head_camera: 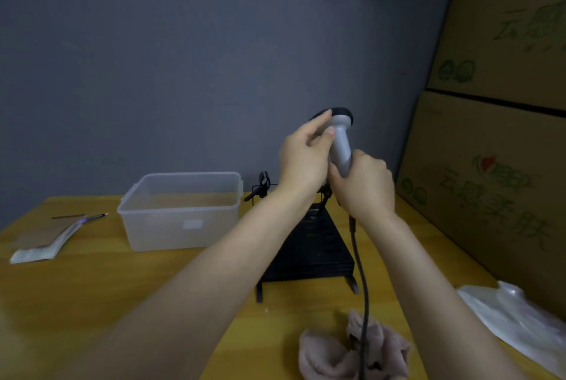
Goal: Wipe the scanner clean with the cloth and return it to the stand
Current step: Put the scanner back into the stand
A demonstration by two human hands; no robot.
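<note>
A grey handheld scanner (pixel 341 142) with a black head is held upright above the black wire stand (pixel 309 245). My right hand (pixel 366 185) grips the lower end of its handle. My left hand (pixel 304 154) holds the neck and head, thumb on the grey body. The scanner's black cable (pixel 361 281) hangs from the handle down to the bottom edge of the view. A crumpled pinkish cloth (pixel 330 352) lies on the yellow table (pixel 122 287) in front of the stand, under the cable; neither hand touches it.
A clear plastic tub (pixel 180 211) stands left of the stand. A pen (pixel 96 216) and a flat packet (pixel 43 241) lie at far left. Stacked cardboard boxes (pixel 496 134) line the right side. A crinkled plastic bag (pixel 520 321) lies at near right. A grey wall is behind.
</note>
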